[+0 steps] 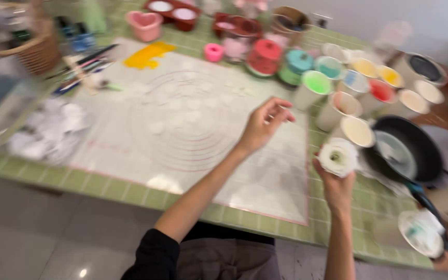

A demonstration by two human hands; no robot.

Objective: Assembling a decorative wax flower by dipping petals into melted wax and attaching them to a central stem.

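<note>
My left hand (263,126) hovers over the right part of a white silicone mat (182,119) with pink concentric rings, fingers loosely curled and apart, holding nothing. My right hand (336,185) is raised at the mat's right edge and grips a small white round cup-like object (339,156) with a greenish centre. Pale round pieces lie scattered on the mat. A row of cups with coloured contents (369,83) stands just beyond my hands. The picture is motion-blurred.
Green tiled table (130,186). Black pan (416,148) and a white bowl (421,233) at right. Yellow patch (146,56), pink heart mould (144,25), red moulds and lidded tubs at the back. Wicker basket (32,41), brushes and crumpled white material (53,129) at left.
</note>
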